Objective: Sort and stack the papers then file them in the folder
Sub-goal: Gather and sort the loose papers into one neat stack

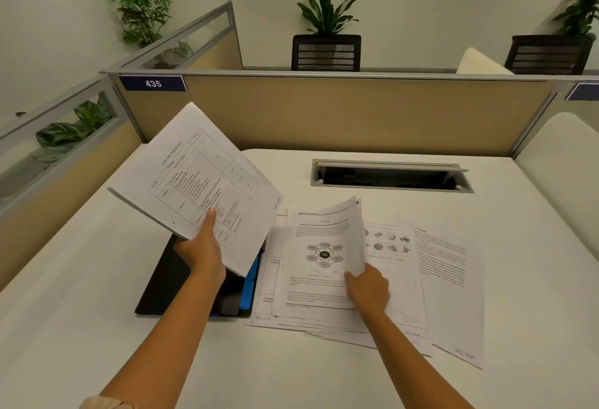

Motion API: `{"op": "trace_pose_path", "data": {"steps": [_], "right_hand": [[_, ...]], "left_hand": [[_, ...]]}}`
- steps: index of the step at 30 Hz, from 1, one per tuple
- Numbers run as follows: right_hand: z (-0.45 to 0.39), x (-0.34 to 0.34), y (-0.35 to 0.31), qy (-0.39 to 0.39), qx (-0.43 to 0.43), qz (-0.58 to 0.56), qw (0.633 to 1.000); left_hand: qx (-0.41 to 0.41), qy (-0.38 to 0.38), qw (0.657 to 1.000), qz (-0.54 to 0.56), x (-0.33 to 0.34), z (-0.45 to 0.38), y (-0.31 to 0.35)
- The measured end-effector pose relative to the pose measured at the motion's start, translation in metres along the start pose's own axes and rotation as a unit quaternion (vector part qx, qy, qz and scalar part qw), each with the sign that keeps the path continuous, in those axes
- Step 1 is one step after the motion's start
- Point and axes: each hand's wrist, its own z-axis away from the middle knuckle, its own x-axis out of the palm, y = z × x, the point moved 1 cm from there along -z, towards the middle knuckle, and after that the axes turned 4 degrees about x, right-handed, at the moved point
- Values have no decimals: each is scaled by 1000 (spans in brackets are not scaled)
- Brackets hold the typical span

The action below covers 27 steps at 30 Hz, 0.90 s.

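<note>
My left hand [201, 251] grips a stack of papers [194, 182] by its near edge and holds it tilted above the desk; the top sheet reads "List of contents". Under that stack lies a black folder [168, 282] with blue dividers at its right side, partly hidden. To its right, several loose printed sheets [421, 279] lie fanned out on the desk. My right hand [368, 288] pinches the right edge of the top sheet with a circle diagram [319, 256], and that edge curls up off the pile.
The white desk [97, 311] is fenced by beige partition panels [324, 114] at the back and left. A grey cable tray [390, 177] is set into the desk behind the papers. Chairs and potted plants stand beyond the partition.
</note>
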Motion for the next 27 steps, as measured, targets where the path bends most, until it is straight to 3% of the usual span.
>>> {"op": "trace_pose_path", "data": {"steps": [2,5,13,18,22,27], "right_hand": [[-2,-4,4,29,1,90,995],[0,-4,4,37,3,116,993],[-3,-8,3,-8,-1,0,1000],[-5,-13,7,-29,39,-101,994],[-11,-20,15,-50,32,-113,992],[-20,-42,32,3,20,-93,995]], "left_hand": [[-5,3,1000,6,1,0,0],[-5,0,1000,7,4,1,-1],[-9,-4,1000,0,5,7,-6],[-6,-5,1000,-9,2,7,-6],[-3,-6,1000,-13,0,7,-5],[-4,-8,1000,-14,2,10,-8]]}}
